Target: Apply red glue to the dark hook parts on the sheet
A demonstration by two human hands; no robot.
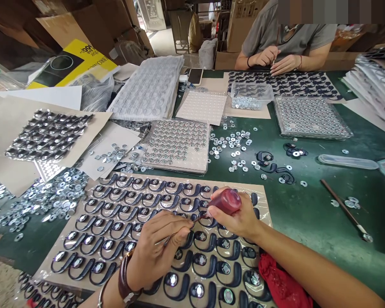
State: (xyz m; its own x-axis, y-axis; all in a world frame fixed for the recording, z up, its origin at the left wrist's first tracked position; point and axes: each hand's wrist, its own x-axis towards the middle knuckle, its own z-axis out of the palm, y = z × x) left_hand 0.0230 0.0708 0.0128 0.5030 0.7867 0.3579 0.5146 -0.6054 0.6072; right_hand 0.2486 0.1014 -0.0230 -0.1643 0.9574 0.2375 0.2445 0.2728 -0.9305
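Observation:
My right hand [240, 218] is wrapped round a small dark red bottle [226, 202], held just above a cardboard sheet [263, 199] covered with rows of black ear hooks [115, 231], each with a round metal disc. My left hand [157, 250] pinches a thin stick [179, 231] whose tip points toward the bottle's mouth. Both hands hover over the middle of the sheet. A brown watch strap and a bangle sit on my left wrist.
Loose metal washers [234, 149] scatter over the green table [308, 214], with more heaped at left [51, 199]. Trays of discs [176, 145], [311, 116], a clear tub [252, 95], a brush [345, 209] and a phone [195, 76] lie about. Another person's hands [277, 60] work opposite.

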